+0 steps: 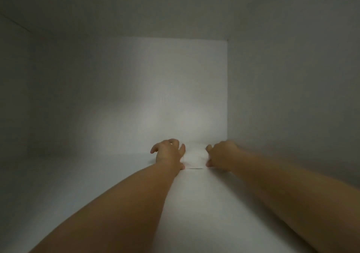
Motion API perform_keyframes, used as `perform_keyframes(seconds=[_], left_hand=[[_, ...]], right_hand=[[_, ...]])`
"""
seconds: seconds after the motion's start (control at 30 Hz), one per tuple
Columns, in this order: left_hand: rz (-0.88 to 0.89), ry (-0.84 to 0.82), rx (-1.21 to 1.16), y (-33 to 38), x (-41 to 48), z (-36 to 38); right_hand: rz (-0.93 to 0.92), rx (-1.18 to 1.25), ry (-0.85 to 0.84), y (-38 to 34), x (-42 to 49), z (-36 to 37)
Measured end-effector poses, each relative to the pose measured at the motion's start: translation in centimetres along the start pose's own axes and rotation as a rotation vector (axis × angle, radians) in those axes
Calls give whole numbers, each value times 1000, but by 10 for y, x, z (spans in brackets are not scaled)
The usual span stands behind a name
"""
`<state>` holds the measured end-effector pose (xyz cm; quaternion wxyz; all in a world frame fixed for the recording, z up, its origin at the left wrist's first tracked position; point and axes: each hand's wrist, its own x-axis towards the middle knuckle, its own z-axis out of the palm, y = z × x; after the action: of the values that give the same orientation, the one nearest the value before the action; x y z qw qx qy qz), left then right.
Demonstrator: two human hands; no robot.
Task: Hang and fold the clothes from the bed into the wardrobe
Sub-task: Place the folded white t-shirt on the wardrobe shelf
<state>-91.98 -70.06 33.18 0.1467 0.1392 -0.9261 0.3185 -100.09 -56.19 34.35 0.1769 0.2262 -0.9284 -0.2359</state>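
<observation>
1. Two bare arms are reaching in from the bottom; the left arm [120, 204] and the right arm [292, 192] are both getting cut off by the picture's edge
2. They are stretching low over the white wardrobe shelf [204, 213], with a bare strip of shelf running between them
3. The left hand [169, 153] is resting with fingers spread and loose, its thumb touching the near left corner of the white folded cloth [194, 158]
4. The right hand [222, 155] is sitting at the cloth's right side with bent fingers; it is blurry, so I cannot tell if it is pinching or only touching
5. The cloth is lying flat between the hands, almost blending into the shelf; only a thin dark line is showing its near edge
6. The back wall [155, 87] is standing just behind the cloth, and the right wall [292, 97] is standing near the right hand
7. More open room is stretching leftward, where the left wall [29, 97] is fading into dark
</observation>
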Motion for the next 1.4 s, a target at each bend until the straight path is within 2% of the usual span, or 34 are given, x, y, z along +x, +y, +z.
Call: perform_keyframes(seconds=[0.13,0.23,0.33,0.47,0.6,0.63,0.77,0.83,0.93,0.97,1.13,1.23,1.4], left_hand=[[123,171,-175,2,8,13],[60,169,-493,2,6,24],[-23,73,-818,8,6,30],[-15,-167,-919,11,17,34],[-58,-232,-861,13,20,42],[-68,-230,-843,14,19,41],[-76,-262,-754,15,8,28],[-62,-281,-548,9,2,16],[-17,-171,-13,-13,-17,-9],[-14,-143,77,-20,-25,-16],[-141,-104,-10,-42,-93,-51],[-212,-21,-18,-48,-147,-77],[-228,226,50,-65,-247,-129]], right_hand=[[121,183,66,4,19,24],[120,275,78,9,23,37],[93,378,77,13,26,43],[36,377,148,9,16,34],[10,322,365,-10,1,18],[-7,336,364,-16,-1,16],[-30,452,183,-23,-1,15],[-48,430,210,-21,-7,12],[-92,325,264,-25,-23,-5],[-98,305,275,-28,-31,-15],[-59,366,410,-24,-87,-70],[-5,451,459,-21,-137,-88],[52,700,848,-30,-237,-120]])
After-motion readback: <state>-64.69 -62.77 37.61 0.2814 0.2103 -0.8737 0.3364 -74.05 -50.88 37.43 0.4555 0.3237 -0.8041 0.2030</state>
